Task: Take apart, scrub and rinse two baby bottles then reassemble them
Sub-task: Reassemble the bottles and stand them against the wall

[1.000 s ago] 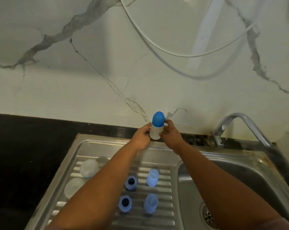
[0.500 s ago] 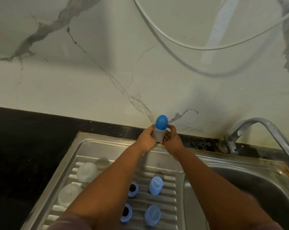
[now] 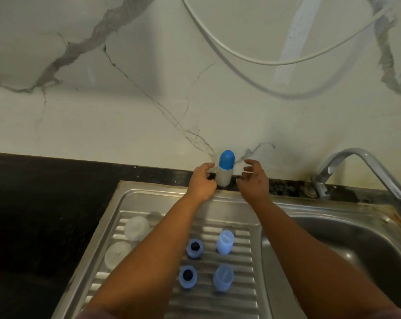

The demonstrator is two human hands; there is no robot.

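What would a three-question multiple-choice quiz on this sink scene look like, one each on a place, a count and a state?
1. Where does the blue-capped bottle stand?
A. in the sink basin
B. on the black ledge by the wall
C. on the ribbed drainboard

2. How many blue rings with dark holes lie on the drainboard?
A. two
B. four
C. none

3. What is the right hand doing?
A. gripping the tap
B. squeezing the bottle
C. open, apart from the bottle

Answers: 1 B, its base sits behind the sink rim; 2 A, one ring behind the other; 3 C, a gap shows between fingers and bottle.
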